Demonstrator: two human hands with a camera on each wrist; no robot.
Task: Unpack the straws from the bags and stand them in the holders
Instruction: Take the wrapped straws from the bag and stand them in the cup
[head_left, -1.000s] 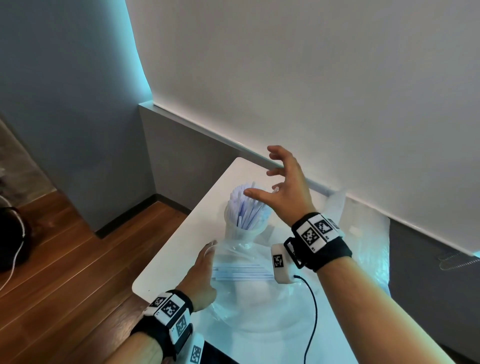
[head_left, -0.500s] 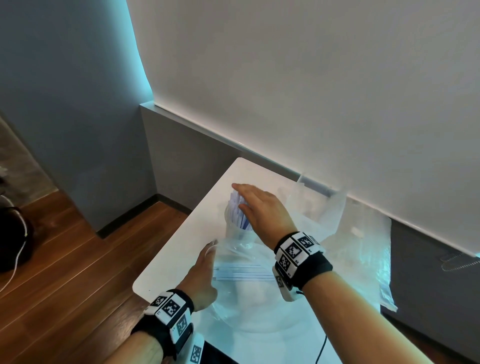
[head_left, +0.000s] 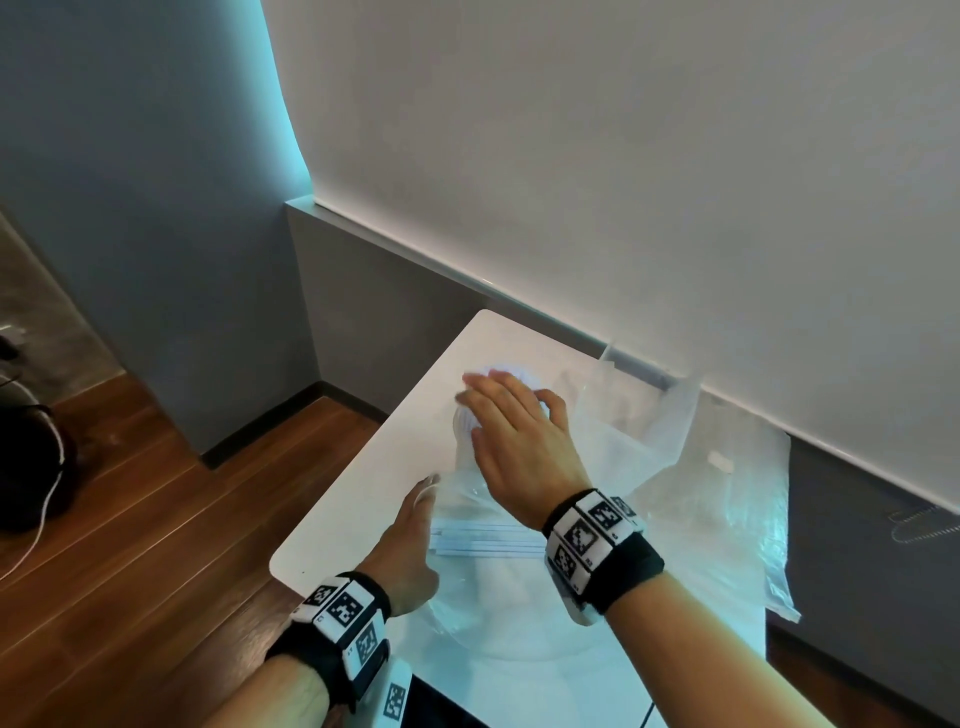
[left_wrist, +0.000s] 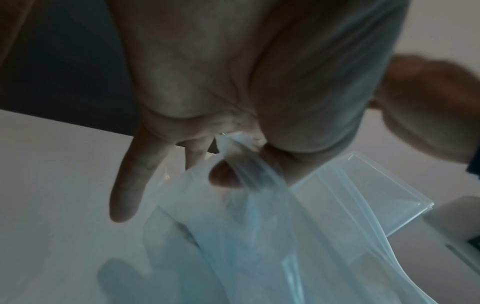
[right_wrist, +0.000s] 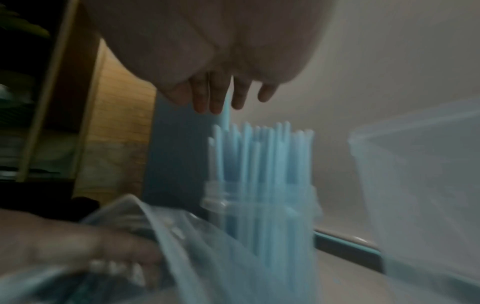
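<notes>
A clear round holder (head_left: 461, 434) full of pale blue straws (right_wrist: 262, 156) stands near the far left of the white table (head_left: 374, 483). My right hand (head_left: 483, 405) lies palm down over the straw tops with its fingers (right_wrist: 215, 100) straight; one taller straw reaches up between them. My left hand (head_left: 428, 486) pinches the rim of a clear plastic bag (left_wrist: 249, 185) between thumb and finger, just in front of the holder. Several wrapped straws (head_left: 488, 540) lie flat inside that bag (head_left: 493, 597). The holder's far side is hidden behind my right hand.
More crumpled clear bags (head_left: 727, 499) cover the table's right half, up to the wall ledge (head_left: 519, 301). A clear plastic box (right_wrist: 420, 185) stands right of the holder. The table's left edge drops to a wooden floor (head_left: 156, 519).
My right hand dropped from a raised, spread pose beside the straws and swung left, flattening over their tops. The left hand kept its pinch on the bag and stayed put.
</notes>
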